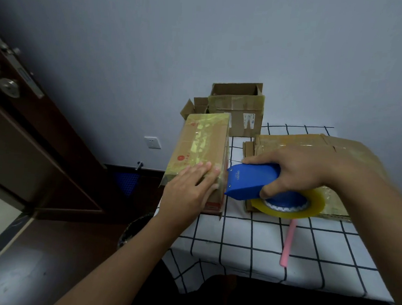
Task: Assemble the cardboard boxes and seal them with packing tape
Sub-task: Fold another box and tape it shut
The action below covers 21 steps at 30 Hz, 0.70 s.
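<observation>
Here, a closed box (201, 152) is lying at the left edge of the table (236, 245), its top carrying yellowish tape strips. The left hand (192, 187) is resting flat on the near end of that top, fingers straight and together, thumb down over the right edge; it is pressing, not gripping.

The right hand (296, 168) is wrapping its fingers round the blue dispenser (248, 181), index finger stretched along the top of the body, thumb tucked underneath. The dispenser's front end is touching the box's right side, just below the left fingertips. The tape roll (286, 206) is sitting on the dispenser at the hand's 6 o'clock, hanging above the table.

From the closed box:
- 1 o'clock: an open box (236, 107) is standing against the wall (202, 45), flaps up, with a smaller open one beside it on the left.
- 3 o'clock: a flat box (314, 146) is lying on the table, partly under the right forearm.
- 5 o'clock: a pink stick (288, 244) is lying on the checked cloth, one end under the roll.
- 9 o'clock: a dark door (18, 127) is standing ajar.
</observation>
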### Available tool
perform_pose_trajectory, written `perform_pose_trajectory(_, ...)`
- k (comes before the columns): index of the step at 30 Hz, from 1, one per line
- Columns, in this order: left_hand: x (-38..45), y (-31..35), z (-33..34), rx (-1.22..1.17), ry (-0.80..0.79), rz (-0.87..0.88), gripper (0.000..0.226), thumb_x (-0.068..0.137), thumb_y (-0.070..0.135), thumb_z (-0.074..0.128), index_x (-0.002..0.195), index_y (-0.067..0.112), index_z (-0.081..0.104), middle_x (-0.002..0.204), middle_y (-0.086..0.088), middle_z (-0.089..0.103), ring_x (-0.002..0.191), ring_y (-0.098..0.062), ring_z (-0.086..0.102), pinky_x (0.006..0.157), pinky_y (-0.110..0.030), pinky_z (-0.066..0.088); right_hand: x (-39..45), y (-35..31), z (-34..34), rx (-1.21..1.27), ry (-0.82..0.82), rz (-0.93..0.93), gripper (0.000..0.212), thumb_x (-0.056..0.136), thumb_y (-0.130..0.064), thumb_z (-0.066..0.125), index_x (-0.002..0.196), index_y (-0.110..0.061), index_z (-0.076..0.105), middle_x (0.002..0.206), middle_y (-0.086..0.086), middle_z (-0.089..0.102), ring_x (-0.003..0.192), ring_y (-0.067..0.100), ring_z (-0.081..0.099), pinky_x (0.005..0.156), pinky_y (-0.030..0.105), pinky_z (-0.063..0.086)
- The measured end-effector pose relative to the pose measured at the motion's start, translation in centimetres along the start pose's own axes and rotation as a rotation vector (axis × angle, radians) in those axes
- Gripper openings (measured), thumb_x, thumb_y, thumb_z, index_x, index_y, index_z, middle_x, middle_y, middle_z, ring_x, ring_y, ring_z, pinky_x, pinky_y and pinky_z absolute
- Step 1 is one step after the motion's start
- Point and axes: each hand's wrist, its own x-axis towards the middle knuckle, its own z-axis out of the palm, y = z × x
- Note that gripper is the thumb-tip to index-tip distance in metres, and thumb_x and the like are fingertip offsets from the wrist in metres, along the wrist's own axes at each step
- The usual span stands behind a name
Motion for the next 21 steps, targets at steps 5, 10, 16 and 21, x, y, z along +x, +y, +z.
perform_pose_trajectory(5, 0.1, -0.1, -0.2, 0.012, -0.022, 0.015, 0.039, 0.097, 0.031, 0.052, 0.130, 0.013, 0.062, 0.128, -0.012, 0.064, 0.118, -0.027, 0.062, 0.100, -0.041, 0.047, 2.4, -2.6, -1.7, -0.110, -0.156, 0.084, 0.072, 0.072, -0.055, 0.073, 0.138, -0.046, 0.047, 0.113, -0.010, 0.053, 0.097, 0.012, 0.054, 0.090, 0.036, 0.051)
perform_pose_trajectory(10, -0.2, -0.4, -0.4, -0.006, -0.031, 0.005, 0.038, 0.098, 0.029, 0.056, 0.132, 0.013, 0.061, 0.130, -0.012, 0.063, 0.119, -0.027, 0.061, 0.101, -0.041, 0.047, 3.0, -0.6, 1.2, -0.084, -0.205, 0.229, 0.081, 0.071, -0.056, 0.073, 0.145, -0.040, 0.041, 0.118, -0.005, 0.050, 0.102, 0.017, 0.054, 0.090, 0.035, 0.051)
perform_pose_trajectory(16, -0.1, 0.0, -1.0, -0.041, -0.122, 0.005, 0.051, 0.093, 0.034, 0.058, 0.140, 0.016, 0.052, 0.137, -0.013, 0.057, 0.125, -0.030, 0.055, 0.104, -0.046, 0.046, 0.6, 0.6, -0.3, 0.175, 0.406, 0.249, 0.081, 0.078, -0.058, 0.068, 0.149, -0.044, 0.031, 0.132, 0.001, 0.053, 0.101, 0.018, 0.051, 0.079, 0.031, 0.040)
perform_pose_trajectory(21, -0.1, 0.4, -1.0, -0.041, -0.117, 0.012, 0.040, 0.085, 0.027, 0.062, 0.125, 0.021, 0.066, 0.132, -0.019, 0.058, 0.119, -0.037, 0.056, 0.098, -0.049, 0.048, 2.4, -2.6, -2.3, 0.649, 0.825, 0.063, 0.077, 0.074, -0.056, 0.075, 0.143, -0.048, 0.041, 0.131, -0.015, 0.054, 0.111, 0.011, 0.056, 0.090, 0.028, 0.046)
